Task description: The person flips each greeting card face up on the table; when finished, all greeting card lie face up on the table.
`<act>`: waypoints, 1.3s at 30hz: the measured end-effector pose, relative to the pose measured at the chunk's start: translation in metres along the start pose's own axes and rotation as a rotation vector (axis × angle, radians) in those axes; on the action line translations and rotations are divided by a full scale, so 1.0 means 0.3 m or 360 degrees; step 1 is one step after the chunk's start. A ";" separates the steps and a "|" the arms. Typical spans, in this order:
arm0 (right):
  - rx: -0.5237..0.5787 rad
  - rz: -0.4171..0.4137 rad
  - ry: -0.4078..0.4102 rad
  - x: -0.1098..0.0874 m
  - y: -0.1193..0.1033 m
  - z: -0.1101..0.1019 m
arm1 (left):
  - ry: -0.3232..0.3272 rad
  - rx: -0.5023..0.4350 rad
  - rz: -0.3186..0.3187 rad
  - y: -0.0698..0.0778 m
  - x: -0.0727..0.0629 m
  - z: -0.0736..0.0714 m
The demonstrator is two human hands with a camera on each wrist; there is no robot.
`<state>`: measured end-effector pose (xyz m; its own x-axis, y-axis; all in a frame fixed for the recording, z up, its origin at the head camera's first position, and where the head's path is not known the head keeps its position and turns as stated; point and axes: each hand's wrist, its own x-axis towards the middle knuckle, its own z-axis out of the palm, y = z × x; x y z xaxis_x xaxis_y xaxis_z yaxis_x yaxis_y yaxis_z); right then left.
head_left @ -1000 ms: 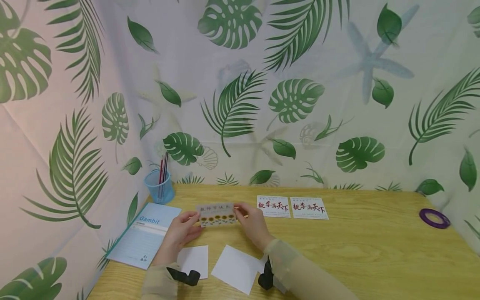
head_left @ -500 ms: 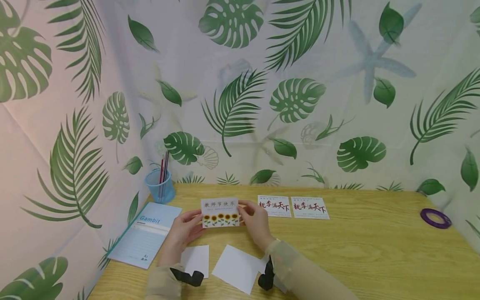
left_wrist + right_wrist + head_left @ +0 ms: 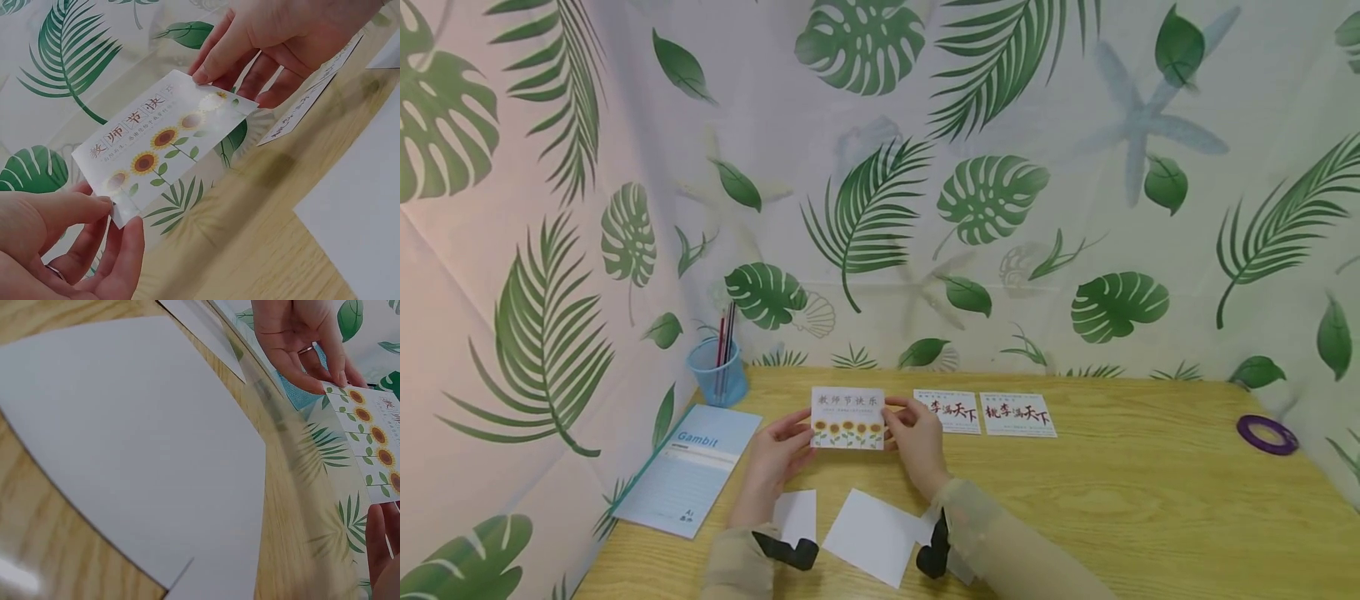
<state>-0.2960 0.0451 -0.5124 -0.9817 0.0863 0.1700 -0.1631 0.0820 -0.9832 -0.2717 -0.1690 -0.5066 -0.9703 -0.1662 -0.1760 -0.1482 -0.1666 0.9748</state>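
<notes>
A white greeting card [image 3: 848, 417] with Chinese lettering and a row of sunflowers is held up above the table, its printed face toward me. My left hand [image 3: 777, 454] pinches its left edge between thumb and fingers. At the opposite edge, my right hand [image 3: 917, 442] grips it the same way. In the left wrist view the card [image 3: 150, 147] slants between both hands, with the left thumb on one lower corner. The right wrist view catches only part of the card [image 3: 365, 440] at its border. Below the hands lie white blank-faced cards [image 3: 872, 537], partly covered by the wrists.
Two cards with red lettering [image 3: 1018, 415] lie side by side at the back, the left one partly behind my right hand. A blue notebook [image 3: 688, 471] and a blue pen cup [image 3: 718, 375] stand at left. A purple ring [image 3: 1266, 435] lies far right. Leaf-patterned cloth [image 3: 880, 208] hangs behind.
The card has tilted up from a slanted, dim view to face me squarely. Both hands have shifted slightly right with it, and the right hand now overlaps the left red-lettered card.
</notes>
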 end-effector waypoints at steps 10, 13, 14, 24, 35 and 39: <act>0.0058 0.0083 0.0036 0.012 0.002 -0.009 | 0.0068 0.0012 0.0013 0.009 0.011 0.039; 0.0068 0.0108 0.0014 0.020 0.009 -0.011 | 0.0104 0.0020 0.0002 0.011 0.014 0.048; 0.0071 0.0120 0.0012 0.022 0.010 -0.012 | 0.0109 0.0019 0.0001 0.012 0.015 0.051; 0.0023 0.0159 -0.0011 0.041 0.018 -0.030 | 0.0095 0.0034 0.0001 0.015 0.039 0.076; -0.0160 0.0250 -0.0033 0.043 0.020 -0.048 | 0.0025 0.0116 -0.0008 -0.013 0.067 0.096; -0.0220 0.0293 -0.0083 0.045 0.024 -0.058 | 0.0014 0.0150 -0.0043 -0.016 0.073 0.101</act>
<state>-0.3088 0.0641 -0.5160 -0.9979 0.0613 -0.0186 0.0309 0.2053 -0.9782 -0.2980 -0.1423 -0.5108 -0.9640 -0.1718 -0.2031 -0.1920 -0.0789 0.9782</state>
